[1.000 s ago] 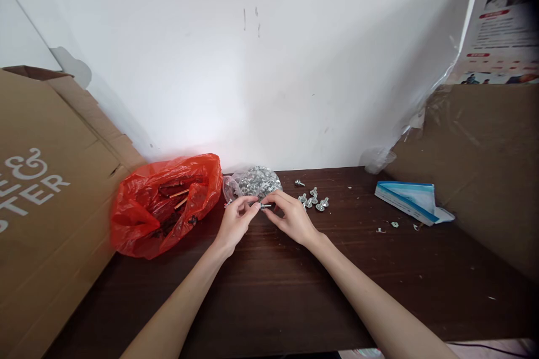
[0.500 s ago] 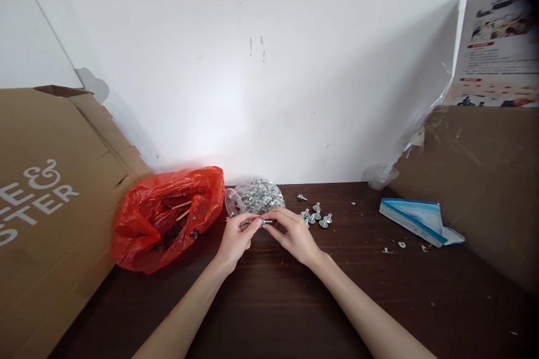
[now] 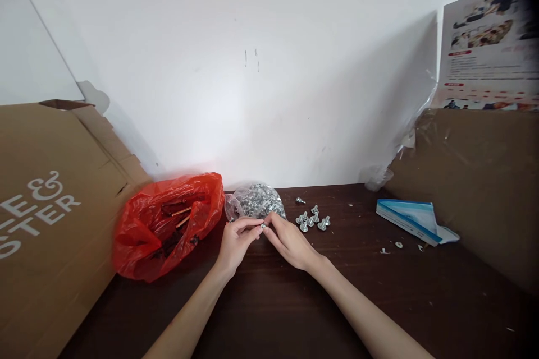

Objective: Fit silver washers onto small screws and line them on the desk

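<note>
Both my hands meet over the dark wooden table (image 3: 295, 303), just in front of a clear plastic bag of silver screws (image 3: 256, 202). My left hand (image 3: 236, 241) and my right hand (image 3: 288, 241) pinch a small silver screw (image 3: 262, 225) between their fingertips. Its end barely shows between the fingers. Several loose silver screws (image 3: 311, 217) lie on the table to the right of my right hand.
A red plastic bag (image 3: 164, 224) with long brownish bolts lies at the left, against a large cardboard box (image 3: 46, 224). A blue and white packet (image 3: 410, 219) lies at the right, near a plastic-covered cardboard panel (image 3: 480, 179). A white wall stands behind.
My fingertips have drawn closer together, so less of the screw shows. The camera tilted a little, shifting the scene slightly down in the picture.
</note>
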`<state>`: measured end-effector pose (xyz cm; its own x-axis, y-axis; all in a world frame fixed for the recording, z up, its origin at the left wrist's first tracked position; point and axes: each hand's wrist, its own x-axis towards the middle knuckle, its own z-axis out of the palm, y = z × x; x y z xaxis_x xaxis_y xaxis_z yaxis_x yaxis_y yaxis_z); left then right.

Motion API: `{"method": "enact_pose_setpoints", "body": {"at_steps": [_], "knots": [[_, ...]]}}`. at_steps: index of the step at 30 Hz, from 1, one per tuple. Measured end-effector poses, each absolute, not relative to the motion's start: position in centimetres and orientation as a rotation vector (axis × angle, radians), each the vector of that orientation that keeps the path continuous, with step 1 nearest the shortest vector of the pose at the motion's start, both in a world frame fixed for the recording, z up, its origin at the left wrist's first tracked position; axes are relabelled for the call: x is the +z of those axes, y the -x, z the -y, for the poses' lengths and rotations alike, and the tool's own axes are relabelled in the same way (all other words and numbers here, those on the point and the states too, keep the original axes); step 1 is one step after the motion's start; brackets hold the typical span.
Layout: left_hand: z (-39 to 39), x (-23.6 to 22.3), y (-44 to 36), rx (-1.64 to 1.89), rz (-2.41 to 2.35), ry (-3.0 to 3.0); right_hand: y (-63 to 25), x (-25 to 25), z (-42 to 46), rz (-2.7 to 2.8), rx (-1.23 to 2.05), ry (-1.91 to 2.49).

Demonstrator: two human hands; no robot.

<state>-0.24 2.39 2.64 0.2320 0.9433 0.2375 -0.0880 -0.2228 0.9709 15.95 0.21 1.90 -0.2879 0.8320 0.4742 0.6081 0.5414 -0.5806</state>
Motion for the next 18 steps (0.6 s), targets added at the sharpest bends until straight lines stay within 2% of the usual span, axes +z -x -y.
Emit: {"method": "enact_pose_setpoints", "body": {"at_steps": [7,13,18], "knots": [[-1.8,2.5,0.1,1.200,-0.794,-1.545,-15.7,1.4,-0.5,1.937,0.352,1.118],[-1.5,2.2,-0.2,1.293,-0.768,-1.706,-14.6,0.7,-0.7,1.717,0.595,1.125],[-1.4,2.2,-0.4,1.236,-0.840,-1.508,-14.5,0.9,-0.5,1.685,0.539,1.135]]}}
